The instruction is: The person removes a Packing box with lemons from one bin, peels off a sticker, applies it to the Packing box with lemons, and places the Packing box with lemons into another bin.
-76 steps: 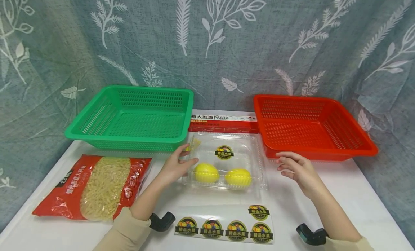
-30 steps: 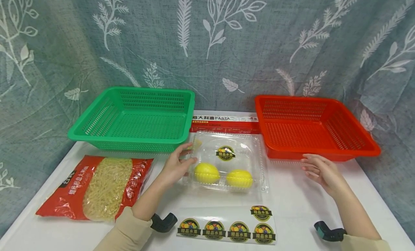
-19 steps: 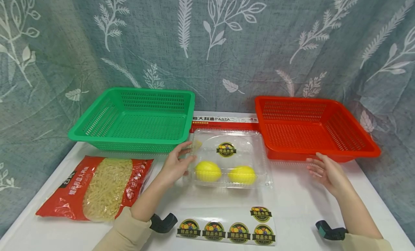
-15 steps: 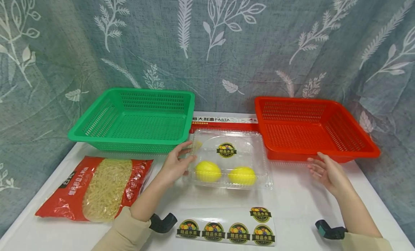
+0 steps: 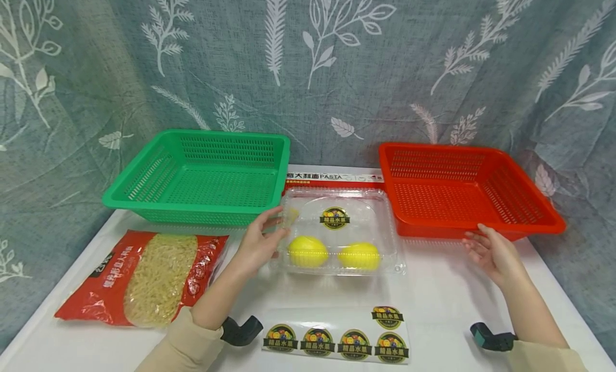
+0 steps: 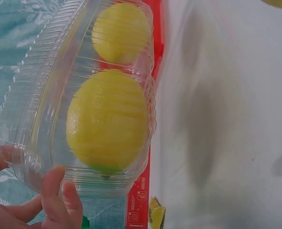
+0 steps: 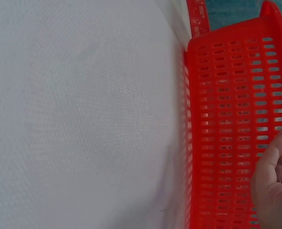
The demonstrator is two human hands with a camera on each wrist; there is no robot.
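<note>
A clear plastic clamshell box (image 5: pixel 358 211) with a round fruit sticker on its lid stands in the middle of the head view. Two yellow lemons (image 5: pixel 308 252) show through its front. My left hand (image 5: pixel 260 243) grips the box's left edge between thumb and fingers. In the left wrist view the box (image 6: pixel 36 109) is tilted, with a shadow on the table apart from it. At the front of the red basket (image 5: pixel 433 229) my right hand (image 5: pixel 498 254) hovers with loosely bent fingers, holding nothing. Whether it touches the basket I cannot tell.
A green basket (image 5: pixel 192 205) stands at the back left, with a red bag of pasta (image 5: pixel 159 278) before it. Behind the box lies a red and white pasta carton (image 5: pixel 332 177). A sheet of fruit stickers (image 5: pixel 332 318) lies in front.
My right hand has moved right, from beside the box to the red basket's front. The box, in my left hand, has risen a little and shifted slightly away from me.
</note>
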